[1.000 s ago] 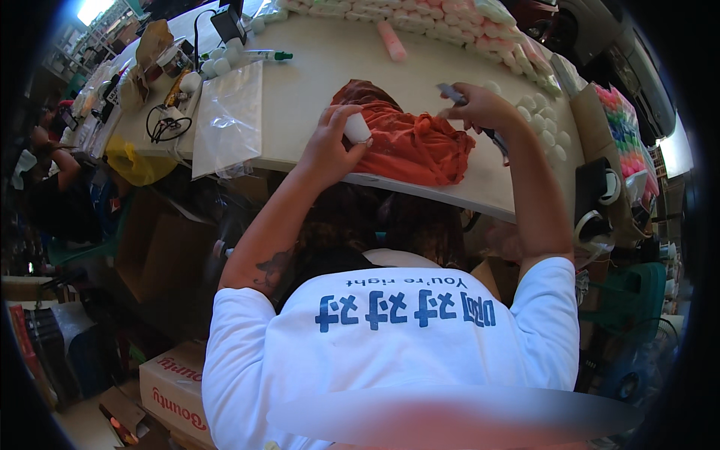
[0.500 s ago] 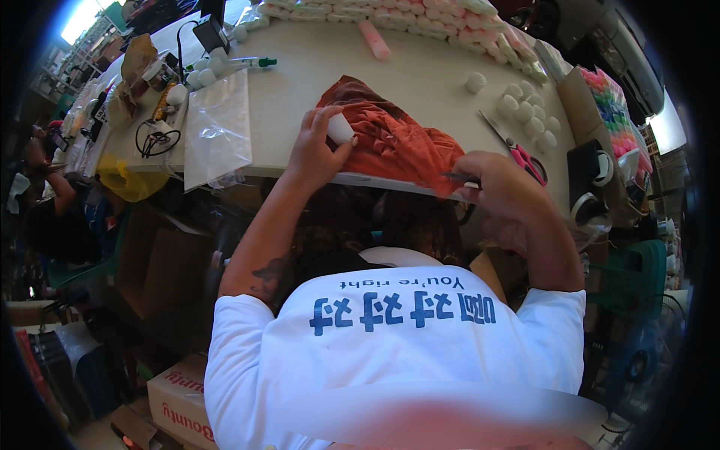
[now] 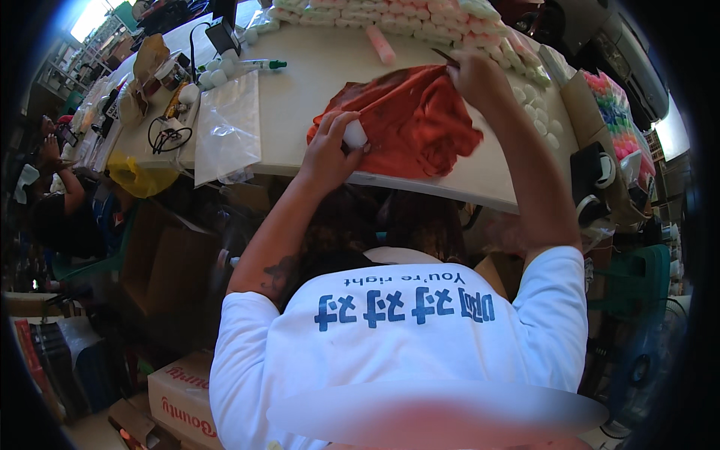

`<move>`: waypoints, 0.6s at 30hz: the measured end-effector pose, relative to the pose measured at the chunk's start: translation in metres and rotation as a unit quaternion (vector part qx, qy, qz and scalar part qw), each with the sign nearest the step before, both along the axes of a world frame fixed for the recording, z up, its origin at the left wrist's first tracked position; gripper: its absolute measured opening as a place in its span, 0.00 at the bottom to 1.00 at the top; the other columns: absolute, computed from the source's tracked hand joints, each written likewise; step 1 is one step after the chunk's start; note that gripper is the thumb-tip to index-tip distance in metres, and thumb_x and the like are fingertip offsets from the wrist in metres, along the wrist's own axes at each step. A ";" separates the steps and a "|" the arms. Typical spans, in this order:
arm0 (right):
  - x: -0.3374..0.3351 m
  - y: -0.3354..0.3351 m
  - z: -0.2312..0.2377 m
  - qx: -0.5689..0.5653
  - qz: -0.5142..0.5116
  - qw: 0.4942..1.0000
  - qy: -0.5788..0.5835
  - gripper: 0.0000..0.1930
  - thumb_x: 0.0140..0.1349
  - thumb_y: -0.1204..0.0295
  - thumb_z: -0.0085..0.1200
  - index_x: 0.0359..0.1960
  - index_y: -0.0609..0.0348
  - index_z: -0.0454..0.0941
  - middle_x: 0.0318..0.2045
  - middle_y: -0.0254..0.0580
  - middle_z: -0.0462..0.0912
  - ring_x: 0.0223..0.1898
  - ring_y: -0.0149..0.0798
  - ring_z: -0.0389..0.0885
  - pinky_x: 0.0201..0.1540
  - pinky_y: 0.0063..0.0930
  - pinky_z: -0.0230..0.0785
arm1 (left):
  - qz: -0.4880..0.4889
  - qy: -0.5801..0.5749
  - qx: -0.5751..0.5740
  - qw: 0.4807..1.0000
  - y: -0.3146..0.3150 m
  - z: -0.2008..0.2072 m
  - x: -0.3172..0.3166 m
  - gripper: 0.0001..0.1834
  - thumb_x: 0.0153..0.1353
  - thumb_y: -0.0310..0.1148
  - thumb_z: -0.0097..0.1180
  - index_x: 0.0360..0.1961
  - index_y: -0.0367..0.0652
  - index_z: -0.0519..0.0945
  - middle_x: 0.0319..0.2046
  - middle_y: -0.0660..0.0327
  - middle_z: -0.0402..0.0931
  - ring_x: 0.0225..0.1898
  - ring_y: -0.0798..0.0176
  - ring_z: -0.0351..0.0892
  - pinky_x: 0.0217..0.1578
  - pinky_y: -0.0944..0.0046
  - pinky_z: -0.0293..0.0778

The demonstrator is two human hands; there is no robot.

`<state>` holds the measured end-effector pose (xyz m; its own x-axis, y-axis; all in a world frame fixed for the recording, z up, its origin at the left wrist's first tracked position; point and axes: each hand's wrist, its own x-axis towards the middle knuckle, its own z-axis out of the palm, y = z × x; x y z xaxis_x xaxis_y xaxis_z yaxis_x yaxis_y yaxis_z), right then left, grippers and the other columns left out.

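Note:
A crumpled red-orange cloth lies spread on the table near its front edge. My left hand is closed round a short white cylinder, resting on the left part of the cloth. Beyond the cloth's far right corner, my right hand is closed on a thin, dark blade-like tool, whose tip points left. The cloth reaches up to the right fingers; whether they also pinch it I cannot tell.
Several white cylinders stand at the right, partly behind my right forearm. A pink cylinder lies farther back, before stacked packs. On the left are a clear plastic sheet, a green-capped marker and a black cable.
My right hand has swung from the front edge up and away to the cloth's far right, with the tool. The cloth has spread and shifted. The scissors are now hidden by my forearm.

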<state>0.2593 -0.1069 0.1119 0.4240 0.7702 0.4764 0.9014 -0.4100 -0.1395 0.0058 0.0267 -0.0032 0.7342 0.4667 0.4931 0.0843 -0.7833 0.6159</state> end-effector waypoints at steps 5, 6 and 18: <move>0.011 0.009 -0.017 -0.144 -0.011 0.975 0.169 0.21 0.61 0.67 0.56 0.53 0.67 0.69 0.40 0.57 0.82 0.41 0.53 0.83 0.45 0.44 0.74 | -0.020 0.017 -0.127 0.992 0.004 0.011 -0.002 0.31 0.56 0.30 0.69 0.59 0.47 0.70 0.54 0.54 0.73 0.50 0.59 0.78 0.47 0.63 0.78; 0.004 0.002 -0.018 -0.123 -0.007 0.969 0.212 0.23 0.61 0.67 0.56 0.55 0.66 0.66 0.39 0.56 0.82 0.40 0.51 0.82 0.45 0.43 0.74 | -0.044 -0.004 -0.171 0.984 0.006 0.010 -0.001 0.31 0.56 0.29 0.69 0.59 0.46 0.70 0.54 0.54 0.73 0.50 0.61 0.78 0.48 0.64 0.78; -0.035 -0.005 -0.050 0.117 0.080 0.910 0.390 0.21 0.69 0.66 0.55 0.57 0.60 0.62 0.37 0.39 0.76 0.28 0.28 0.79 0.26 0.23 0.72 | -0.180 -0.164 -0.452 0.858 0.022 -0.020 0.041 0.33 0.52 0.32 0.75 0.57 0.42 0.70 0.45 0.58 0.75 0.43 0.66 0.79 0.43 0.64 0.80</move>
<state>0.2242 -0.1117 0.0623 0.5942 0.7685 0.2372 0.5367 -0.1592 -0.8286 0.0466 0.0491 -0.0232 0.8014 0.5403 0.2565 -0.3573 0.0886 0.9298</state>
